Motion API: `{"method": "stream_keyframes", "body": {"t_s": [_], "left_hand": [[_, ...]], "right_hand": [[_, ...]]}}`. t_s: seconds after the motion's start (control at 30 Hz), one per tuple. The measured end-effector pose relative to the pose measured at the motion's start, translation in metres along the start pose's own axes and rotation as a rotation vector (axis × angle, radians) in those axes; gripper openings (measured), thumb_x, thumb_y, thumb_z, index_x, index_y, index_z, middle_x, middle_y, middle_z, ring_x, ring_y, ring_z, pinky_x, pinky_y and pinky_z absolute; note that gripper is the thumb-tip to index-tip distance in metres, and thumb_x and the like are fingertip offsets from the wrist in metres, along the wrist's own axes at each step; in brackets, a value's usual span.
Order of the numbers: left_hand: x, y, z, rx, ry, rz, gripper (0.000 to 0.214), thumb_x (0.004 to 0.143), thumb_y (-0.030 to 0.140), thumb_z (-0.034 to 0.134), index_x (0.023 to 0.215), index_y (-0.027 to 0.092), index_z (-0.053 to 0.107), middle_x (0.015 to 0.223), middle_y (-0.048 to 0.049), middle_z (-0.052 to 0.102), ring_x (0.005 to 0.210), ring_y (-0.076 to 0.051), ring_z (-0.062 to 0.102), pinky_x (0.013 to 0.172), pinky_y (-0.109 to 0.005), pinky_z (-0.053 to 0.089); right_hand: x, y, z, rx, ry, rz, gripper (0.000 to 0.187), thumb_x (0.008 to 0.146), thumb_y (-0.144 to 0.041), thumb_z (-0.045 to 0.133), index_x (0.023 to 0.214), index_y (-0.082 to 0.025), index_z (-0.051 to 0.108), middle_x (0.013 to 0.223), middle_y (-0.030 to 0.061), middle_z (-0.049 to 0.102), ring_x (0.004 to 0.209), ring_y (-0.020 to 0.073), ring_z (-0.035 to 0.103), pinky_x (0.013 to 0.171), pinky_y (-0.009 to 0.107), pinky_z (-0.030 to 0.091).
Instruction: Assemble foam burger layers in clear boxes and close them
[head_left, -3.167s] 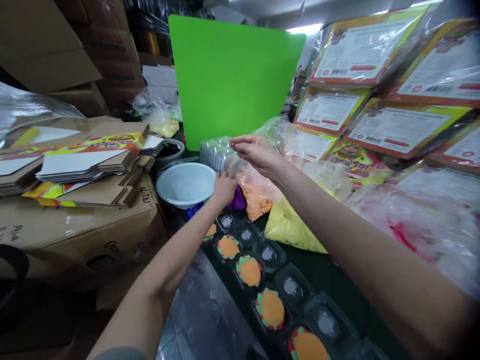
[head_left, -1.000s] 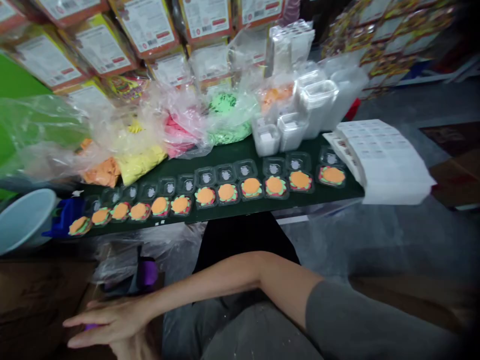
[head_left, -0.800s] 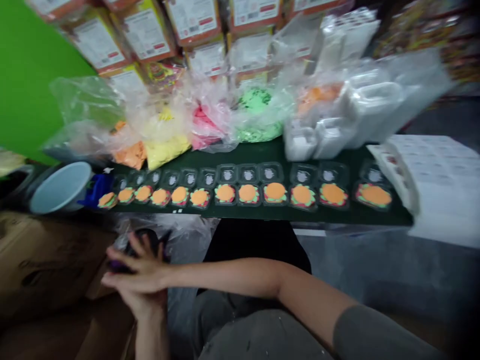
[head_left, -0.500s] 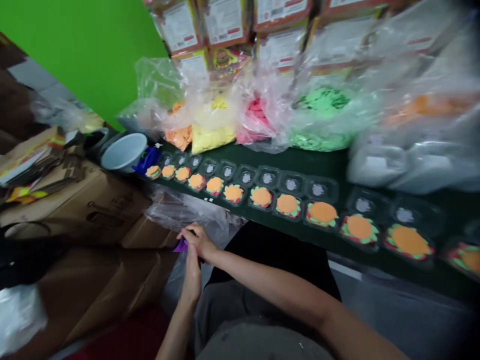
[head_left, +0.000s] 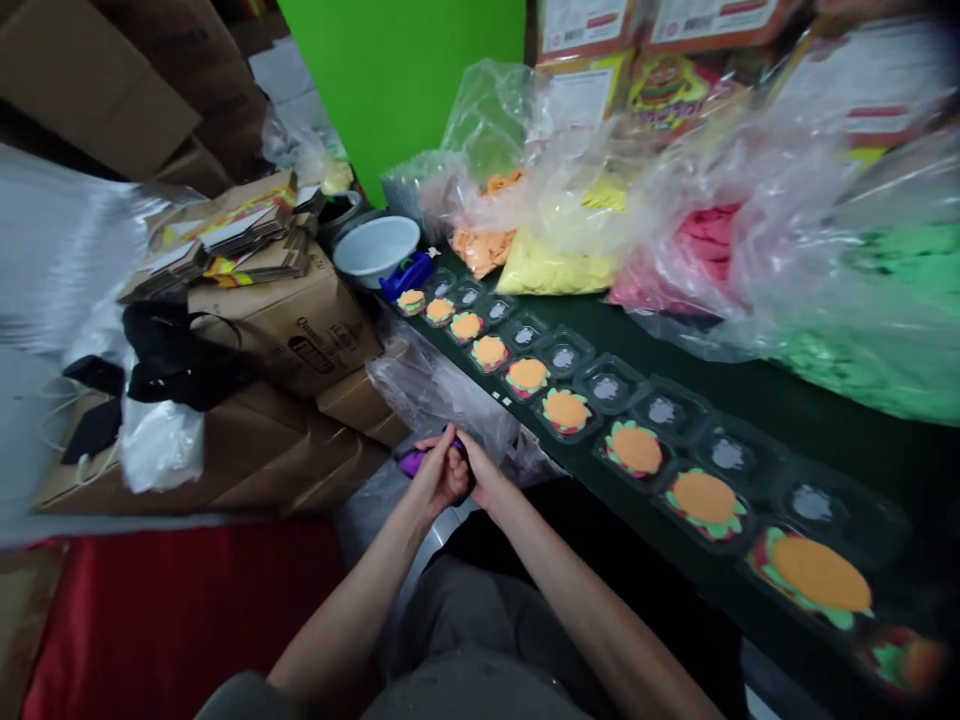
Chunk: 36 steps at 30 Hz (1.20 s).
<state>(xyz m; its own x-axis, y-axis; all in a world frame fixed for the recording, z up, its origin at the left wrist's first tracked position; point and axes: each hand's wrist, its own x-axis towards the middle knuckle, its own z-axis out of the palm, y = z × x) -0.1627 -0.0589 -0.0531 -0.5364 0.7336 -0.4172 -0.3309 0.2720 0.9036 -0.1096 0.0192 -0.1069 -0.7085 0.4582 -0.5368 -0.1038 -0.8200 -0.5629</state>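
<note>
My left hand (head_left: 439, 475) and my right hand (head_left: 480, 478) meet below the table's edge, both closed round a small purple object (head_left: 412, 462). Only its purple end shows past my fingers. The hands sit over a crumpled clear plastic bag (head_left: 442, 395) that hangs beside the table. Along the dark green table (head_left: 757, 395) runs a row of open clear clamshell cases (head_left: 570, 385), each with an orange, green and red burger-shaped piece in one half.
Clear bags of orange (head_left: 484, 245), yellow (head_left: 551, 265), pink (head_left: 701, 245) and green (head_left: 877, 300) pieces line the table's back. A white bowl (head_left: 375, 248) and a blue tape dispenser (head_left: 405, 277) stand at its far end. Cardboard boxes (head_left: 285, 330) with flattened cartons are stacked on the left.
The view has swung left and down along the table. My hands have stayed together low by the plastic bag, closing more tightly on the purple object.
</note>
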Motion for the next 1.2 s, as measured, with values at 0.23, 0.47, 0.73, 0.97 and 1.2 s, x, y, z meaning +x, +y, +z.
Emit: {"method": "stream_keyframes", "body": {"t_s": [0.23,0.47,0.73,0.97,1.2], "left_hand": [[0.035,-0.059,0.026,0.147,0.222,0.195,0.056,0.088,0.068,0.053,0.056,0.022,0.053,0.054,-0.0030,0.056,0.056,-0.017,0.060,0.058,-0.028,0.051],[0.006,-0.060,-0.011,0.626,0.120,0.581,0.051,0.092,0.052,0.060,0.136,0.027,0.061,0.150,-0.0102,0.052,0.149,-0.033,0.027,0.122,-0.057,0.020],[0.034,-0.080,-0.011,0.479,0.439,0.409,0.057,0.103,0.055,0.021,0.081,0.022,0.062,0.080,-0.0098,0.064,0.077,-0.023,0.059,0.074,-0.037,0.049],[0.142,-0.010,-0.072,0.750,0.597,0.199,0.054,0.102,0.059,0.025,0.109,0.020,0.062,0.096,-0.0126,0.074,0.090,-0.026,0.069,0.082,-0.035,0.050],[0.288,0.081,-0.149,1.020,0.712,0.160,0.073,0.100,0.043,0.040,0.156,0.001,0.023,0.158,-0.0319,0.033,0.146,-0.042,0.030,0.116,-0.056,0.025]], "right_hand": [[0.005,0.012,-0.016,-0.029,0.242,-0.028,0.036,0.090,-0.052,0.061,0.067,-0.024,0.063,0.063,0.0031,0.070,0.075,0.0216,0.070,0.063,0.028,0.054],[-0.016,-0.003,-0.004,0.024,0.013,0.072,0.047,0.089,-0.063,0.058,0.100,-0.020,0.073,0.109,0.0092,0.077,0.114,0.0273,0.069,0.095,0.040,0.057],[-0.030,0.030,-0.004,-0.203,-0.151,0.124,0.074,0.082,-0.076,0.061,0.133,-0.023,0.066,0.150,0.0093,0.056,0.151,0.0258,0.034,0.125,0.043,0.023],[-0.043,-0.018,-0.012,-0.444,-0.270,-0.003,0.068,0.082,-0.073,0.065,0.138,-0.035,0.062,0.162,0.0033,0.040,0.154,0.0271,0.027,0.124,0.045,0.022],[-0.051,-0.018,-0.073,-0.447,-0.260,0.146,0.075,0.068,-0.084,0.068,0.119,-0.029,0.076,0.142,0.0148,0.061,0.140,0.0366,0.049,0.121,0.052,0.030]]}}
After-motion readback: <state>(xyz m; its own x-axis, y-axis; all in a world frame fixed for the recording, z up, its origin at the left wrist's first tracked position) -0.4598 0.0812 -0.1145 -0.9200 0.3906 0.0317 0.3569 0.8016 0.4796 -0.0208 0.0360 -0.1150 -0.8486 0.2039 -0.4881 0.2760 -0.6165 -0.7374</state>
